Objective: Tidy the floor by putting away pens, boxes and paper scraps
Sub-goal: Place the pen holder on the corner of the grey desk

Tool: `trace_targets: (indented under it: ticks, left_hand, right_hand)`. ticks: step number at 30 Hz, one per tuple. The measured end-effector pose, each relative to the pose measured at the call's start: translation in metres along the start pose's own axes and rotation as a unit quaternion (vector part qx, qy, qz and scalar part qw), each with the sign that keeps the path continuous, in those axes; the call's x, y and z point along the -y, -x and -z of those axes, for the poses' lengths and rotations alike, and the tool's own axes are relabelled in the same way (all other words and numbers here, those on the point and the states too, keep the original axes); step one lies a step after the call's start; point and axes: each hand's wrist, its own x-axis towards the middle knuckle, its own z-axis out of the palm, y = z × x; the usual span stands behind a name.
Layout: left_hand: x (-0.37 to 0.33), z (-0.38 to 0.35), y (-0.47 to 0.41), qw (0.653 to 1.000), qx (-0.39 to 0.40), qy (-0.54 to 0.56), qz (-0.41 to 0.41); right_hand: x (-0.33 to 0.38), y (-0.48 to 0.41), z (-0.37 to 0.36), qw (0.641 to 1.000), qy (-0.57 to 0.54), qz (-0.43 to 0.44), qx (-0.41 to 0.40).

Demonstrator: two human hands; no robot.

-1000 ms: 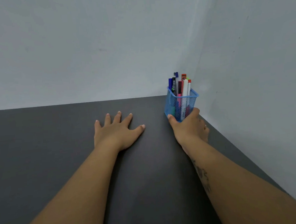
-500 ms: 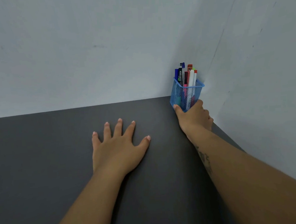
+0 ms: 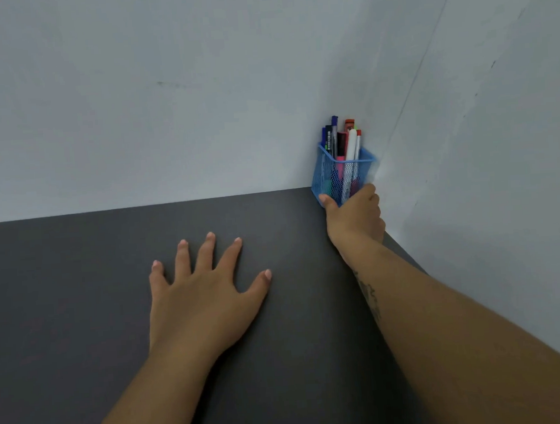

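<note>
A blue mesh pen holder [image 3: 330,172] stands in the far right corner where the two pale walls meet. Several pens and markers [image 3: 343,139] stick up out of it. My right hand [image 3: 354,218] grips the holder's lower part, thumb on its left face and fingers round the right side. My left hand [image 3: 205,298] lies flat on the dark floor [image 3: 64,290] with its fingers spread, well left of the holder and holding nothing.
Pale walls close the space at the back [image 3: 167,104] and on the right [image 3: 498,165]. The dark grey floor stretches left and toward me, with only my forearms across it.
My right hand has pushed the pen holder farther back into the corner. My left hand has stayed flat on the floor.
</note>
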Motion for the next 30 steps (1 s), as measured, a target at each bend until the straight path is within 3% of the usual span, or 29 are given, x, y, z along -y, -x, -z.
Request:
trace_targets:
  ticks: [6,17,24,30]
  left_hand:
    - [-0.002,0.001,0.002,1.000,0.002,0.006,0.004]
    - [-0.002,0.002,0.001,1.000,0.010,0.005,-0.003]
    - [-0.002,-0.001,0.001,1.000,0.018,-0.007,-0.005]
    - [-0.003,0.001,-0.003,1.000,0.022,-0.005,-0.003]
  right_hand:
    - [0.001,-0.003,0.001,0.998,0.056,-0.026,0.007]
    - [0.001,-0.002,0.007,0.998,0.055,-0.035,0.026]
    - [-0.005,0.019,0.017,0.996,0.083,0.009,0.044]
    - [-0.010,0.048,0.034,0.973,0.171,0.102,0.116]
